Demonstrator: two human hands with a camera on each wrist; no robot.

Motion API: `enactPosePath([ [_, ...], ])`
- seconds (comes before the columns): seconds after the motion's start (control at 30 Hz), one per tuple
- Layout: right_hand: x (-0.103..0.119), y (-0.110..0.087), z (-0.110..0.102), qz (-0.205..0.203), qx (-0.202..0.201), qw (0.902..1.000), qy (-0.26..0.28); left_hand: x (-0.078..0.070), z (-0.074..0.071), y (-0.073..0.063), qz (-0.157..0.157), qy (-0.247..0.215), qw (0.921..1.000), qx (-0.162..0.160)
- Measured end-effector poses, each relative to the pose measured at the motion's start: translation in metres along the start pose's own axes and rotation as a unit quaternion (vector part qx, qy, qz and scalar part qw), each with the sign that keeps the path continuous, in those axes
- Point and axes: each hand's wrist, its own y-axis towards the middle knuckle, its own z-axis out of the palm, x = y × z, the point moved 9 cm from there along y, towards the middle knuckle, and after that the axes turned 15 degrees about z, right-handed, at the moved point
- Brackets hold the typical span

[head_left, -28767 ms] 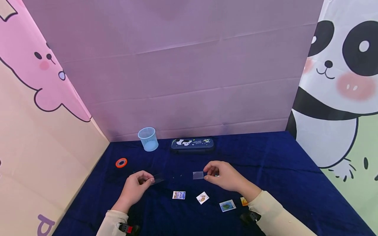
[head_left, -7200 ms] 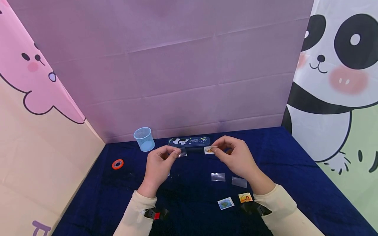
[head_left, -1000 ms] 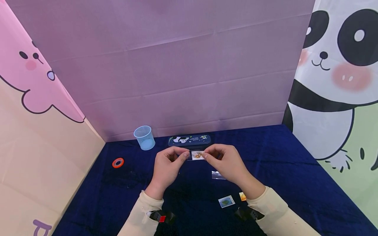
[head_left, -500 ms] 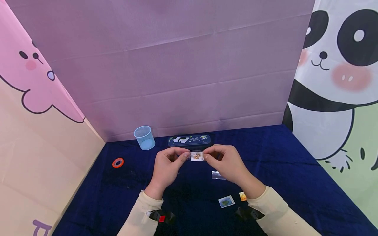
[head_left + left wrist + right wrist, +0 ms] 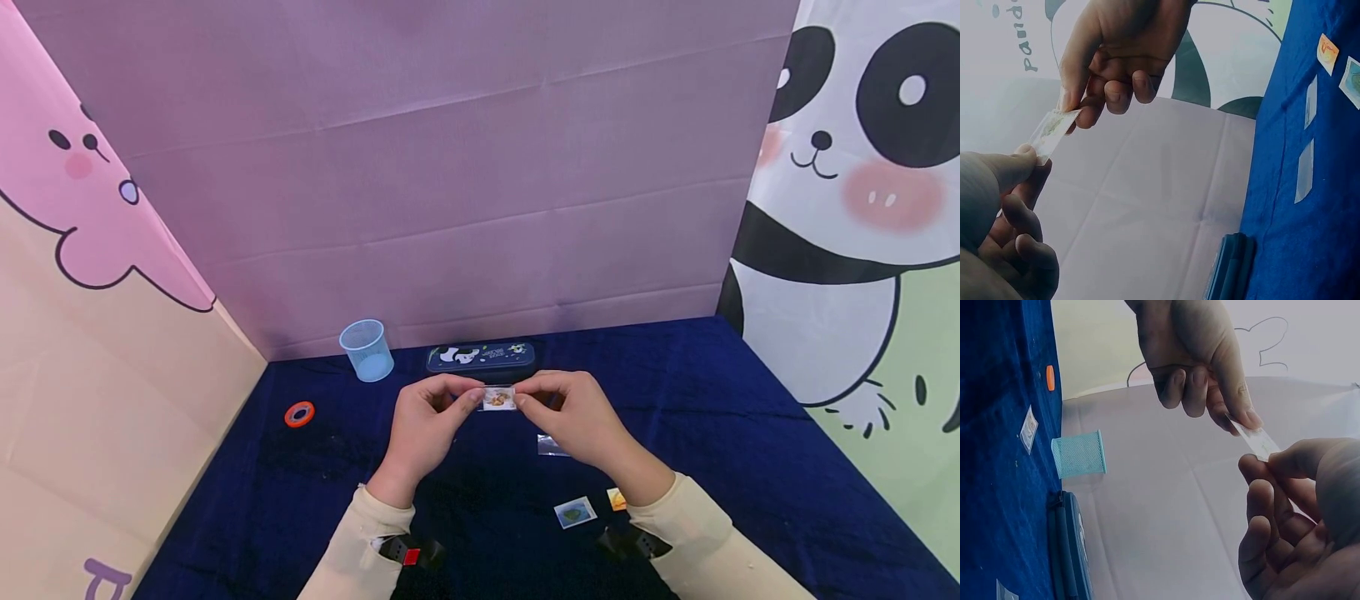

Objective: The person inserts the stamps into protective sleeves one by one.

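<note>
A small stamp (image 5: 498, 398) with a brownish picture is held up in front of the pencil case, in a clear plastic sleeve (image 5: 1041, 132). My left hand (image 5: 420, 429) pinches the left end between thumb and forefinger. On the right edge, the thumb and forefinger of my right hand (image 5: 573, 421) pinch too. How far the stamp sits inside the sleeve is hard to tell. Below the right hand lie a clear sleeve (image 5: 551, 446), a blue-green stamp (image 5: 575, 512) and an orange stamp (image 5: 617, 499), partly covered by the wrist. Another sleeve (image 5: 1304, 172) shows in the left wrist view.
At the back of the blue cloth stand a light-blue mesh cup (image 5: 367, 352) and a dark pencil case (image 5: 482, 358). An orange tape roll (image 5: 300, 414) lies at the left. In the right wrist view, a sleeved stamp (image 5: 1029, 429) rests on the cloth.
Seven seconds ago stamp and sleeve were apart, one in each hand; now they are together. Over the last second the right hand edged left and the stamp shifted slightly left, closer to the left fingers.
</note>
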Motion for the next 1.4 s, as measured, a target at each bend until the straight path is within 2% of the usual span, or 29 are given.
enactPosePath([
  [0.47,-0.0013,0.0000,0.0002,0.005,0.004,0.9999,0.012,-0.0015,0.0026,-0.0005,-0.005,-0.010,0.9999,-0.002],
  [1.4,-0.0018,0.0003,0.0004,0.014,0.005,0.9998,0.010,-0.0008,0.0061,-0.0006,-0.005,-0.010,0.9998,0.018],
])
